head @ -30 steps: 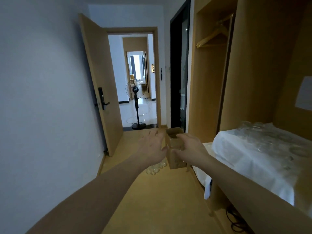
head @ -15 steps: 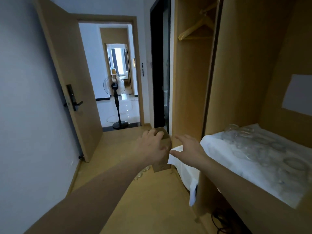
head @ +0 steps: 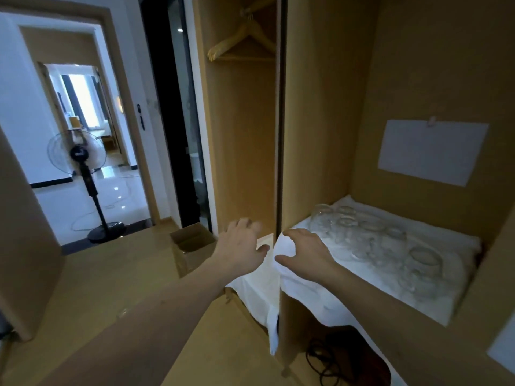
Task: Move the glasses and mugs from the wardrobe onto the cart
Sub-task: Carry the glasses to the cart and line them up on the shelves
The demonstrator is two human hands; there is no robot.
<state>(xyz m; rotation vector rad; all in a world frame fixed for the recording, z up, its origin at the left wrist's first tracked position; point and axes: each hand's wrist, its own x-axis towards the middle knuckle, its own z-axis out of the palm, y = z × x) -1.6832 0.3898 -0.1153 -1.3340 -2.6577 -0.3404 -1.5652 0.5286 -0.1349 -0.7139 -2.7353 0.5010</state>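
Note:
Several clear glasses [head: 362, 238] stand close together on a white cloth [head: 320, 299] that covers a shelf of the wooden wardrobe [head: 315, 121]. My right hand [head: 306, 253] hovers over the cloth's front left corner, fingers spread and curved, just short of the nearest glass. My left hand [head: 239, 246] is open beside it, in front of the narrow hanging compartment. Neither hand holds anything.
An open cardboard box [head: 192, 246] stands on the floor left of the wardrobe. A wooden hanger [head: 242, 37] hangs above. Black cables [head: 328, 358] lie under the shelf. A sheet of paper [head: 432, 151] is pinned to the back wall. A standing fan [head: 80, 160] is beyond the doorway.
The view has turned right toward the wardrobe. Both hands have come away from the cardboard box and moved right to the shelf's front corner.

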